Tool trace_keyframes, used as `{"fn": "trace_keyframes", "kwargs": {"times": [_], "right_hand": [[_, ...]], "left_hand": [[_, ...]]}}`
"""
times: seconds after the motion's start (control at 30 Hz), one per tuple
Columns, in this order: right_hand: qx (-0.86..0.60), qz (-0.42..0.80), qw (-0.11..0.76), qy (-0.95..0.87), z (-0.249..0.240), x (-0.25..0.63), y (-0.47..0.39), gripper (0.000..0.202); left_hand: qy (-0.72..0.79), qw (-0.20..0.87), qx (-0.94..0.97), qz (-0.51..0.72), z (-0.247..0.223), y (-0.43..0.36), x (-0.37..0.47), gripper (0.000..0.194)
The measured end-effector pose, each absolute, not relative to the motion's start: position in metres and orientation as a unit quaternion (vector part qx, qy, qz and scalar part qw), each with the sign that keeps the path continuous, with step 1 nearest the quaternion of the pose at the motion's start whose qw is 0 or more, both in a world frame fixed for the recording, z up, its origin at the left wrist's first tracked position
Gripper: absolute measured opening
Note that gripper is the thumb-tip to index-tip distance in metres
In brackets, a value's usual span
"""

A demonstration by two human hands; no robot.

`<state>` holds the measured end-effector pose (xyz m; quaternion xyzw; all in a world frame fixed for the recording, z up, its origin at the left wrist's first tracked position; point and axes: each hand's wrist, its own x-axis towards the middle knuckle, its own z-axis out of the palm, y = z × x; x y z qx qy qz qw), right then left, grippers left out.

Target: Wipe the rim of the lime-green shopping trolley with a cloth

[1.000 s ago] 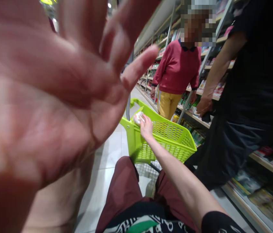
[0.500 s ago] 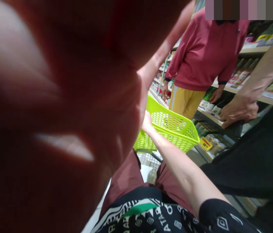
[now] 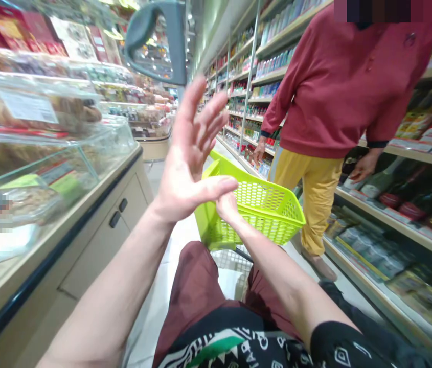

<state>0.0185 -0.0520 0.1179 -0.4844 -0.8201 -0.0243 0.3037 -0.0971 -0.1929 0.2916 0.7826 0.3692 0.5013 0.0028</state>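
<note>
Closest are the wearer's black patterned shirt (image 3: 219,317) and maroon trousers (image 3: 196,281). Ahead of them the left hand (image 3: 188,179) is raised, fingers apart and thumb stretched out wide, holding nothing. The right hand (image 3: 228,205) reaches to the near end of a lime-green perforated shopping basket (image 3: 208,227), just beyond the knees; the left thumb partly covers it, so whether it grips anything cannot be told. A grey loop handle (image 3: 178,48) stands above the left hand. Along the left runs a display table (image 3: 95,260) with packaged food. Past the basket, a person in a red sweatshirt (image 3: 334,97) and yellow trousers (image 3: 317,204) stands beside shelves (image 3: 400,212) of bottles.
</note>
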Motion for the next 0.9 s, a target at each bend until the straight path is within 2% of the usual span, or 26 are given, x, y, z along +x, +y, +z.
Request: {"fn": "trace_keyframes", "kwargs": {"times": [0.07,0.17,0.33,0.5,0.73,0.9], "right_hand": [[-0.522,-0.025,0.317,-0.792,0.109,0.042,-0.054,0.036],[-0.563,-0.027,0.329,-0.758,0.101,0.065,-0.056,0.036],[-0.529,-0.046,0.353,-0.77,0.102,0.041,-0.061,0.04],[-0.501,-0.089,0.344,-0.789,0.097,0.031,-0.066,0.039],[-0.542,-0.105,0.334,-0.764,0.065,0.114,-0.069,0.039],[-0.541,-0.074,0.357,-0.758,0.065,0.094,-0.064,0.038]], "left_hand": [[0.368,0.002,0.79,0.49,0.264,-0.151,-0.095,0.075],[0.528,-0.04,0.77,0.357,0.205,-0.098,-0.096,0.062],[0.571,-0.165,0.775,0.215,0.138,-0.073,-0.104,0.044],[0.578,-0.192,0.772,0.185,0.133,-0.074,-0.111,0.04],[0.606,-0.197,0.747,0.191,0.132,-0.065,-0.115,0.04],[0.619,-0.202,0.734,0.194,0.13,-0.062,-0.113,0.041]]}}
